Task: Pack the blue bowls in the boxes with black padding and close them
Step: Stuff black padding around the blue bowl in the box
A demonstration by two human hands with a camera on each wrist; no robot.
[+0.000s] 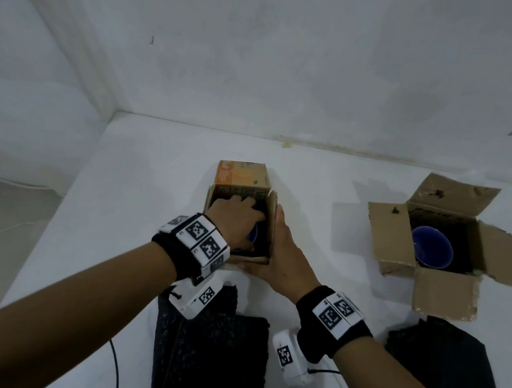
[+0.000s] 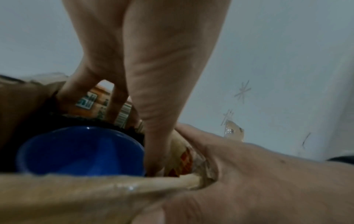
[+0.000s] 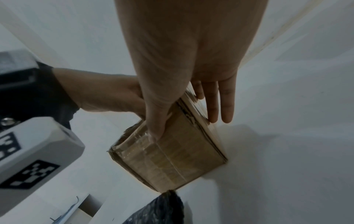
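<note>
A small cardboard box (image 1: 270, 228) stands mid-table with its orange flap up at the back. It holds black padding and a blue bowl (image 2: 82, 151), of which only a sliver (image 1: 253, 233) shows in the head view. My left hand (image 1: 239, 217) reaches down into the box. Its fingers (image 2: 67, 97) go behind the padding at the far wall, and its thumb (image 2: 157, 128) runs down beside the bowl's rim. My right hand (image 1: 277, 245) steadies the box (image 3: 172, 159), with straight fingers (image 3: 220, 106) flat on the right wall and the thumb on the front.
At the right stands a second box (image 1: 394, 239) with its flaps open and another blue bowl (image 1: 431, 251) on black padding. Loose black padding sheets lie near the table's front (image 1: 209, 349) and at the right (image 1: 452, 372). A dark cable (image 1: 115, 370) runs off the front. White walls close off the back and left.
</note>
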